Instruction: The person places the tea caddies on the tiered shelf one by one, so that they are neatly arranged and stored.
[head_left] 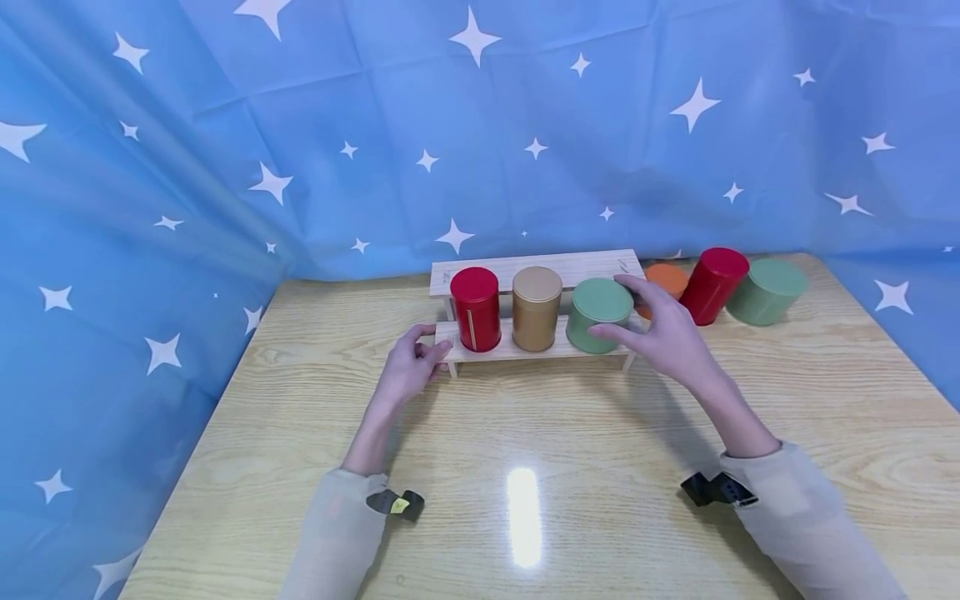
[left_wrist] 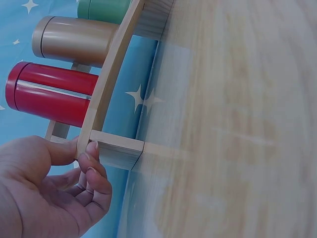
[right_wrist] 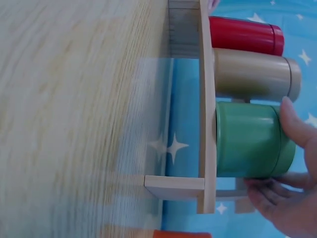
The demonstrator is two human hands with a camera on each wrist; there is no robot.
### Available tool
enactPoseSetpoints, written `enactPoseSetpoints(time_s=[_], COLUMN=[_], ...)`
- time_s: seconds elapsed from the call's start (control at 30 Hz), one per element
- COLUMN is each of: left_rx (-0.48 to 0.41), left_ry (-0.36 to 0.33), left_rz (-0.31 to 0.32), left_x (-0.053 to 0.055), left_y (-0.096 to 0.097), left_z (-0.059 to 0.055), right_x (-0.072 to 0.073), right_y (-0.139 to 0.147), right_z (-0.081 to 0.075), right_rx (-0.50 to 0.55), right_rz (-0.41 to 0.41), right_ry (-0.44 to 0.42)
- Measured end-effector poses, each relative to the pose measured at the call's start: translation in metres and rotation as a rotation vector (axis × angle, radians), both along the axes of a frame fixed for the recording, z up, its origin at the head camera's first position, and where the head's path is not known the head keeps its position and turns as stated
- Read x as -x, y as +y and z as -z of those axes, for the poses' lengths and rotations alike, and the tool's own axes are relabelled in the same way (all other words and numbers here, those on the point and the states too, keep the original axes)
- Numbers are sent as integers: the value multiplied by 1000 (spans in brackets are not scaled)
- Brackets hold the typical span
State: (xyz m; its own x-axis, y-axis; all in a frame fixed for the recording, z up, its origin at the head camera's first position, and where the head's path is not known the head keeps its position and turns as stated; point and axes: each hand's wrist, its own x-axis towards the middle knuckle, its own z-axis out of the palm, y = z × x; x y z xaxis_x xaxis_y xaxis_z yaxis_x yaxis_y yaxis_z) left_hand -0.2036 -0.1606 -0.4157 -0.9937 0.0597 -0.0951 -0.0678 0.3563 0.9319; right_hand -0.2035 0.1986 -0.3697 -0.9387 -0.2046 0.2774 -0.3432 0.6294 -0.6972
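A two-tier wooden rack (head_left: 495, 352) stands toward the back of the table. On its lower shelf, from left to right, stand a red canister (head_left: 477, 312), a gold canister (head_left: 536, 310) and a wide green canister (head_left: 598, 317), all upright. My left hand (head_left: 411, 362) pinches the left end of the lower shelf between thumb and fingers, as the left wrist view shows up close. Around the green canister my right hand (head_left: 663, 329) holds on, thumb on its near side and fingers on its far right side. The canister's base is at the shelf board.
Right of the rack are an orange canister (head_left: 666, 282), a tilted-looking red canister (head_left: 716, 285) and another green canister (head_left: 767, 292). The rack's upper shelf (head_left: 570, 265) lies behind the lower one. A blue star-patterned cloth (head_left: 420, 100) hangs behind the wooden table (head_left: 300, 433).
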Motion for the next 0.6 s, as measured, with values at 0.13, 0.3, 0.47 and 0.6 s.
enactPoseSetpoints(time_s=[0.13,0.3,0.47,0.6], left_rx=[0,0,1,4], left_ry=[-4,-5,0,-3], left_rz=[-2,3,-2,-6], left_x=[0,0,1,2], left_y=[0,-1,-1,-1], left_z=[0,1,2,3], right_x=[-2,-6,-9,-10], right_y=[2,7,17,32], right_z=[-2,-10,-18,-23], right_rx=[-3,15,43,66], right_rz=[-20,-21,42,93], right_ry=[-8,-4,47,88])
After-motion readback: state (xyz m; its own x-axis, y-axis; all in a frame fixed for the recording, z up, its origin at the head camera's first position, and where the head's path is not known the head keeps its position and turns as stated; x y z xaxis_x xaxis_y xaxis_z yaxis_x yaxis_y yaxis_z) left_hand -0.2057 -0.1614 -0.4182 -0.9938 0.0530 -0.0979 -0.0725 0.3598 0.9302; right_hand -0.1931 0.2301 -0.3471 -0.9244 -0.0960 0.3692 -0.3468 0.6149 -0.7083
